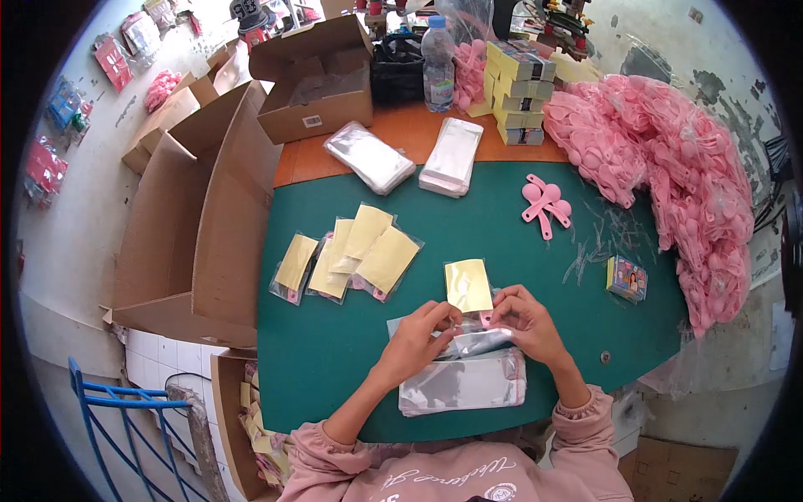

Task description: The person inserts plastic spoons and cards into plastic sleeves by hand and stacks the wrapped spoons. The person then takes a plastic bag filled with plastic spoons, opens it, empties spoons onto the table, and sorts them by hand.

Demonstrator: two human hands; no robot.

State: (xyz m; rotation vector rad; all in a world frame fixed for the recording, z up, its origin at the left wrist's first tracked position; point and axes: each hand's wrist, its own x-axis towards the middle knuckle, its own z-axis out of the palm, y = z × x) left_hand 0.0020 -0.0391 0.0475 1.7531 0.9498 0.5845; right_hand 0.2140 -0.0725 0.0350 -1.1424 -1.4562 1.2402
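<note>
In the head view, a clear plastic bag (475, 341) with a yellow card (468, 285) and a bit of pink plastic in it lies in front of me. My left hand (418, 339) pinches the bag's lower edge from the left. At its right side, my right hand (527, 325) is closed on the same edge, thumb and fingers together. Just below the hands is a stack of clear plastic bags (462, 383). Several packed bags with yellow cards (368, 230) overlap on the green table to the left. What the pink piece is, I cannot make out fully.
Pink spoons (548, 205) and a small box of cards (626, 279) lie right on the green table (335, 368). A large heap of bagged pink spoons (661, 151) lines the right edge. Bag stacks (452, 156), cardboard boxes (192, 209) and a water bottle (437, 67) stand behind and left.
</note>
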